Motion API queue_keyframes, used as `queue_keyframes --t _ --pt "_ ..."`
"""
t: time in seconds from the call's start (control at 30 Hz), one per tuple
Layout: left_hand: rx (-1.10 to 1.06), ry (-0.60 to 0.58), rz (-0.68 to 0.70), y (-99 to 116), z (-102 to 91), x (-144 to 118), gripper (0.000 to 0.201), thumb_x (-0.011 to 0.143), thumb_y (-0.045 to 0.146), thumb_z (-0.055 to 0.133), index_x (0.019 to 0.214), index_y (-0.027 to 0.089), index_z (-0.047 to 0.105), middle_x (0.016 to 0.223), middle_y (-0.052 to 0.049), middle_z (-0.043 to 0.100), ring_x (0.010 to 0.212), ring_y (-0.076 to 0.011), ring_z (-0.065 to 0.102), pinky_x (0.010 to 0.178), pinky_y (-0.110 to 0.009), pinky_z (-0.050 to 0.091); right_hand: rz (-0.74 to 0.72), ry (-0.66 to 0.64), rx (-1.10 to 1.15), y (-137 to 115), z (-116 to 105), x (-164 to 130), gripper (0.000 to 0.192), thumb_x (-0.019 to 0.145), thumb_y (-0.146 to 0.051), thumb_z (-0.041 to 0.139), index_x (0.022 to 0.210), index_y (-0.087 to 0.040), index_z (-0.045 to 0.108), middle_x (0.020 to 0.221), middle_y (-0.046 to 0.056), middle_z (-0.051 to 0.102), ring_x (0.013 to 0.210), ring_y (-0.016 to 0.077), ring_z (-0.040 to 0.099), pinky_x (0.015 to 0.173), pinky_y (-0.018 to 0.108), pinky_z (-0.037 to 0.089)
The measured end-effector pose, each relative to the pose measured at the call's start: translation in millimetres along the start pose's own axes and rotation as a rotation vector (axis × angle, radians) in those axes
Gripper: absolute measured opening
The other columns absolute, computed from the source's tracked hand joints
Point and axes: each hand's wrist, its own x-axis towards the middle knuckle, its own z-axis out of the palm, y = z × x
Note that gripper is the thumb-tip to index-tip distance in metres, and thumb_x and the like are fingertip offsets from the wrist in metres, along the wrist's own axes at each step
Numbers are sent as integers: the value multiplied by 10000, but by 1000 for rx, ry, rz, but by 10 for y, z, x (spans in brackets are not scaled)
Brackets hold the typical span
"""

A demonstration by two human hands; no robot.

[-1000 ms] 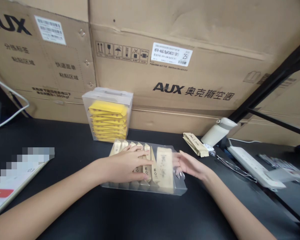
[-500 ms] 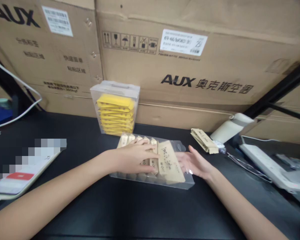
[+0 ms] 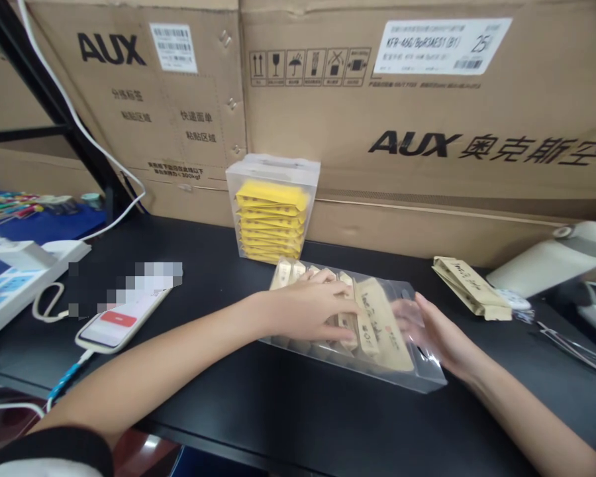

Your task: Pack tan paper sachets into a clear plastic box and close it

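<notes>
Near edge of surface (image 3: 288, 424) in front of clear tray (image 3: 427, 377): open, we see free passage. Behind tray: yellow-sachet box (image 3: 273, 209) just beyond, cardboard cartons (image 3: 427, 172) wall off rear. Right: loose sachets (image 3: 469, 288), white bottle (image 3: 541, 262). Left: phone (image 3: 122, 321) with cable, open gap between.

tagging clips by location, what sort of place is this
Probably a stockroom or packing bench: big AUX cartons stacked behind a black table, and clear boxes of sachets being filled by hand.
</notes>
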Motion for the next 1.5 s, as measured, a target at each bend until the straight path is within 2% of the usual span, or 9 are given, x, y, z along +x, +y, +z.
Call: queue_keyframes --t 0.13,0.3,0.43,0.53,0.63,0.7,0.77,1.0,1.5 --pt "36 159 26 -6 137 67 384 976 459 457 1147 178 655 1154 -116 600 1081 -266 529 984 -404 413 4 -136 74 -21 82 -7 547 762 -701 637 934 -199 769 834 87 747 718 197 683 569 269 552" --pt "9 211 101 -29 230 87 387 1006 398 416 1248 162 604 1421 -102 536 1231 -269 480 1089 -439 332 25 -186 107 -69 118 -63 655 782 -742 562 1037 -173 761 1006 141 756 954 252 706 834 339 554" --pt "-46 166 142 -47 219 83 372 1020 364 391 1291 206 590 1426 -34 570 1308 -254 449 1143 -455 262 67 -133 26 -106 9 -60 654 769 -722 598 1064 -156 744 1034 158 751 940 255 713 827 353 555" --pt "-74 154 130 -46 214 86 369 1018 347 390 1299 214 589 1446 -36 553 1325 -259 444 1157 -472 239 -46 116 -206 -123 -201 -39 549 744 -642 680 980 -149 736 842 116 744 752 224 703 748 356 559" --pt "-109 141 102 -38 221 87 375 1014 365 396 1298 222 594 1462 -39 537 1347 -271 423 1178 -502 198 -383 621 -572 -145 -529 -38 448 710 -609 691 821 -175 690 653 53 662 604 199 625 676 359 533" --pt "-132 133 93 -32 225 85 380 1007 381 407 1301 224 591 1459 -38 538 1360 -276 410 1189 -522 173 -573 974 -823 -162 -789 -51 394 728 -576 645 808 -191 670 769 82 690 731 241 651 767 398 520" --pt "-139 129 86 -24 226 82 384 1003 381 414 1305 219 585 1457 -44 538 1367 -282 404 1191 -543 167 -635 1102 -1057 -167 -1044 -60 401 751 -563 587 899 -200 674 980 120 710 947 300 650 882 441 484" --pt "-44 167 55 83 216 34 344 998 346 416 1250 209 606 1431 -72 549 1301 -288 457 1149 -558 272 -341 1028 -1342 -46 -1502 39 356 730 -512 524 815 -197 664 792 132 695 789 333 645 799 494 463" --pt "203 240 48 215 195 -24 307 997 308 401 1094 153 647 1208 -101 645 1064 -266 558 928 -410 458 -498 957 -1183 -51 -1407 25 360 689 -498 647 856 -187 714 1146 143 691 1018 335 658 916 479 479"
